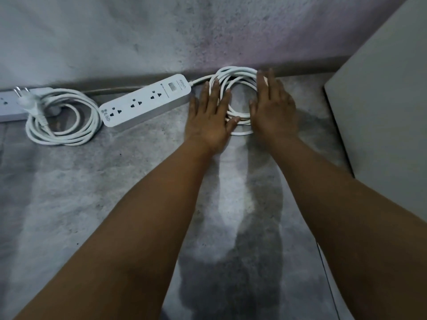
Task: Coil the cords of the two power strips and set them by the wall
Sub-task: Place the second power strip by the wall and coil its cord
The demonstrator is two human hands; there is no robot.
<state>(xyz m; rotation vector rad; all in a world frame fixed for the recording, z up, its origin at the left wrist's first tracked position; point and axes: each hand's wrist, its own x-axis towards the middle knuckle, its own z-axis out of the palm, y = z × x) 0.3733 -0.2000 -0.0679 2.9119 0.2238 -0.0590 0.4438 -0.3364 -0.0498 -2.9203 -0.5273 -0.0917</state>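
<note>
Grey floor (92,192) at the wall (115,31), white looped cord (238,69) beneath flat, straight-fingered left hand (209,116) and right hand (272,109).

Just two bare forearms (161,204), uncovered as far up as can be seen. Bare left hand (208,118) and right hand (273,112) too. Long slim fingers (204,95), short-trimmed nails (216,82).
</note>
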